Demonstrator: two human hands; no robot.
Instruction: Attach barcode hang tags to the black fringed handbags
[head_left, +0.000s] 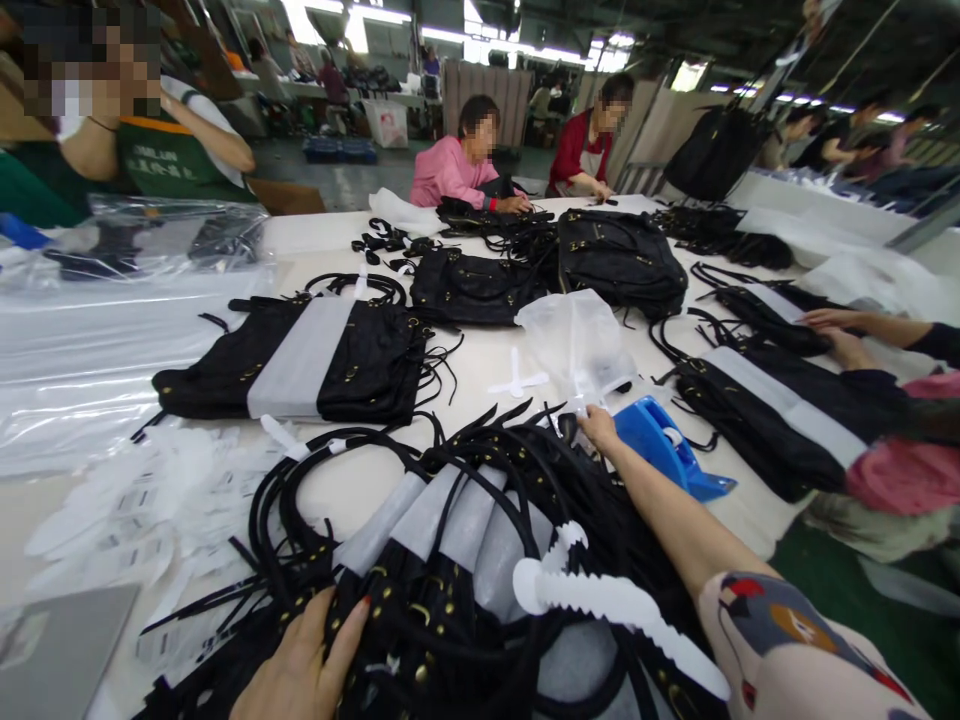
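My left hand (304, 665) lies flat with fingers stretched out on a pile of black bags with straps (450, 560) close in front of me. Grey paper wraps (442, 520) cover the handles of these bags. A white notched plastic strip (600, 600) lies over the pile by my right forearm. My right hand (596, 428) reaches forward past the pile, fingers closed near a small dark piece at the edge of a blue tape dispenser (664, 445). What the fingers hold is too small to name.
More black bags (300, 365) (619, 255) lie across the white table (480, 365), with a clear plastic bag (574, 335), white tags (135, 500) at left and plastic sheets (112, 300). Another person's hands (836, 325) work on a bag at right. Several people sit at the far end.
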